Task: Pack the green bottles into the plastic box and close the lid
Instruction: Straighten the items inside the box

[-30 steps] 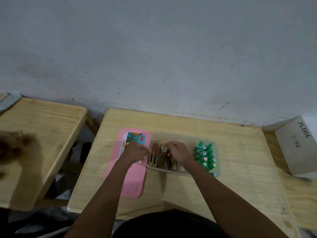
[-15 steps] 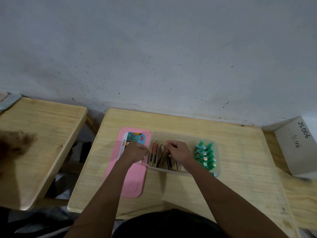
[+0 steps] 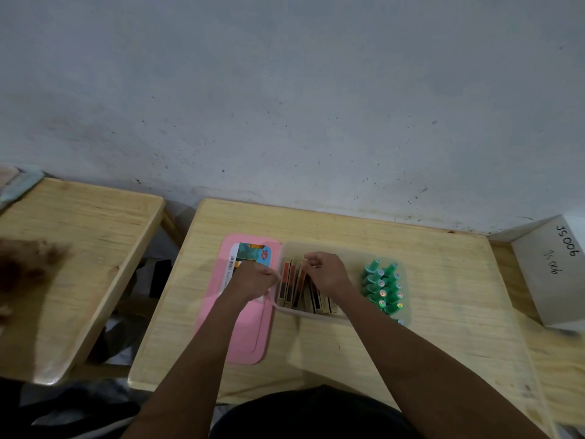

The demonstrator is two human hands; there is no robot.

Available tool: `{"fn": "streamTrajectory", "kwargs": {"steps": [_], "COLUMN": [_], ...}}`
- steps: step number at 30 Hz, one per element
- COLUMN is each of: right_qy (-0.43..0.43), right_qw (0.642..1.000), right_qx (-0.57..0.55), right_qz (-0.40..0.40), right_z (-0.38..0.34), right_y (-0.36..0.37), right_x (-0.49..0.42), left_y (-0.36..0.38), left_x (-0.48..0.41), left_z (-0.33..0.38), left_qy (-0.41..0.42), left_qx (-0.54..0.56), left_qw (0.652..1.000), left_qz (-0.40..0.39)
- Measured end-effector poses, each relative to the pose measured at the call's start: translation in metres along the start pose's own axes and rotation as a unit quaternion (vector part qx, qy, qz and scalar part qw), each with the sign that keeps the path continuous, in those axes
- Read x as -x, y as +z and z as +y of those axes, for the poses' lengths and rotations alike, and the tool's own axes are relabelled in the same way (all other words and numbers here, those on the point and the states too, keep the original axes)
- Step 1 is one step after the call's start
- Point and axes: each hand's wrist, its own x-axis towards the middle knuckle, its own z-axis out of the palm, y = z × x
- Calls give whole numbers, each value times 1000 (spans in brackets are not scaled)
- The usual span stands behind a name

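A translucent plastic box [image 3: 343,316] sits in the middle of the wooden table. Several green bottles [image 3: 382,288] stand packed upright at its right end. Flat brown and red packets [image 3: 296,288] stand on edge in its left part. My right hand [image 3: 327,274] reaches into the box, fingers pinched on the tops of those packets. My left hand [image 3: 253,278] grips the box's left rim, fingers curled. The pink lid [image 3: 250,331], with a printed label, lies flat on the table just left of the box, partly under my left hand.
A grey-white wall rises right behind the wooden table [image 3: 443,312]. A white box marked JS006 [image 3: 554,274] stands at the right edge. A second wooden table [image 3: 79,248] stands to the left across a gap, with a dark blurred thing [image 3: 22,267] over it.
My right hand has shifted slightly toward the far side of the box over the packets. My left hand stays on the left rim. The bottles and the lid have not moved.
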Motion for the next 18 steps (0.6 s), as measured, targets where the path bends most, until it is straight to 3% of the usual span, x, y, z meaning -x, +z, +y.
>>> {"fn": "streamTrajectory", "kwargs": {"steps": [5,11,14,18], "right_qy": [-40,-54,-74,-64], "right_qw": [990,985,964,937], "right_qx": [130,162,254,339], "right_qz": [-26,-15,-3,-49], "right_z": [-3,3,4,5], "right_y": [5,-1,-3,-3], "right_x": [-3,1,3,3], "left_y": [0,-1,-1,-1], "left_x": [-1,-3,-4,-2], "left_z": [-2,-4,-4,-3], "left_qy": [-4,-7,-5,-1], "left_qx": [23,32,24,20], "left_qw": [1000,999,1000,1000], "left_qz": [-2,-8,-12,-11]}}
